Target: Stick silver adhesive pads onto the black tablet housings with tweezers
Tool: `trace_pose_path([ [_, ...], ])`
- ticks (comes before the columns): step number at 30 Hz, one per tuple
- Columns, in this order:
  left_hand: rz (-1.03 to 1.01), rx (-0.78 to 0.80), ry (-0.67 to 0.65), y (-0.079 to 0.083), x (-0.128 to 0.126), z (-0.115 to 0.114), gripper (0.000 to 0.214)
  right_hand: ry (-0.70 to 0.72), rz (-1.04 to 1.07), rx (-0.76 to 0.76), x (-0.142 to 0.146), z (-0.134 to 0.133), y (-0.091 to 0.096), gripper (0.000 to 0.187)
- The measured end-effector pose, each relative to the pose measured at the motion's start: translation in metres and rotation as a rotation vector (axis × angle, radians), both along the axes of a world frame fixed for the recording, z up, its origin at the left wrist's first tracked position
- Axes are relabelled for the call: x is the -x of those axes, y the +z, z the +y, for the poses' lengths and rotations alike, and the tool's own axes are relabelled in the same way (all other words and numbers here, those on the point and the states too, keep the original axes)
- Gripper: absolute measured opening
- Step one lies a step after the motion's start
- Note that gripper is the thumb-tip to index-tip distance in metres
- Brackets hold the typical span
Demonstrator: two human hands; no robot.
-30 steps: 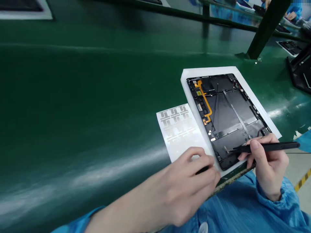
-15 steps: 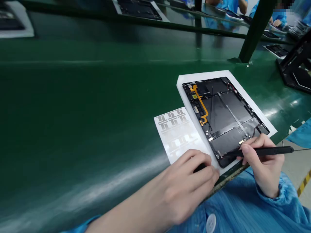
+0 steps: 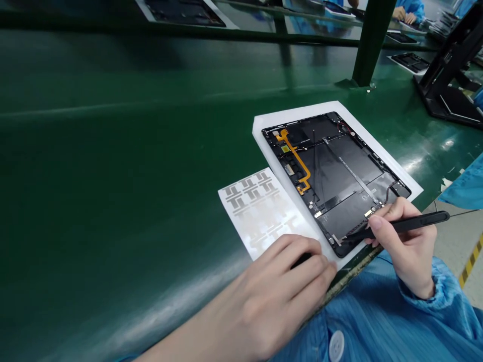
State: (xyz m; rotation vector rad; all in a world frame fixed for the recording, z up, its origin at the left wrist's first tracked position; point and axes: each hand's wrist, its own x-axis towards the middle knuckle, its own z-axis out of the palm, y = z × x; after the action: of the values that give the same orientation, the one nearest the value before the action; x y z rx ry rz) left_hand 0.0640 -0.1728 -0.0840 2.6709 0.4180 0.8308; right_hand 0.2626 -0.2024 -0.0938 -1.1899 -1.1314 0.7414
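Observation:
An opened black tablet housing (image 3: 335, 171) lies on a white foam sheet (image 3: 260, 125), with an orange flex cable (image 3: 302, 163) along its left side. My right hand (image 3: 409, 241) grips black tweezers (image 3: 420, 221) whose tips reach the housing's near corner, at a small grey sticker (image 3: 338, 240). By the sheet's near-left edge rests my left hand (image 3: 279, 291), its fingers curled. Something dark shows between those fingers; what it is I cannot make out. Just beyond that hand lies a white sticker sheet (image 3: 260, 213) carrying rows of grey T-shaped pieces, its near end partly covered by the hand.
The green bench (image 3: 132, 191) ends close to my body. A green post (image 3: 372, 45) rises at the back, and a black stand (image 3: 449, 75) occupies the far right. Another housing (image 3: 184, 11) sits on the rear ledge. Across the bench, a co-worker's hands (image 3: 404, 15) are visible.
The view has shifted, so the bench items appear farther left. Both hands keep nearly the same place at the housing, and the tweezers' tips remain by the near-corner sticker.

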Motion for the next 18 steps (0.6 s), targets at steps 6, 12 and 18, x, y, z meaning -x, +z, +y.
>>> trace_pose_path([
  [6,-0.007,0.034,0.051,-0.009,0.003,-0.004,0.025,0.019,-0.002,0.039,0.0,-0.003,-0.001,0.026],
  [12,-0.033,0.062,0.172,-0.005,-0.003,-0.004,0.021,0.062,-0.022,0.106,0.001,0.001,0.007,0.028],
  [18,-0.018,0.084,0.217,-0.005,-0.007,-0.006,0.028,0.058,-0.079,0.108,0.001,-0.002,0.01,0.032],
])
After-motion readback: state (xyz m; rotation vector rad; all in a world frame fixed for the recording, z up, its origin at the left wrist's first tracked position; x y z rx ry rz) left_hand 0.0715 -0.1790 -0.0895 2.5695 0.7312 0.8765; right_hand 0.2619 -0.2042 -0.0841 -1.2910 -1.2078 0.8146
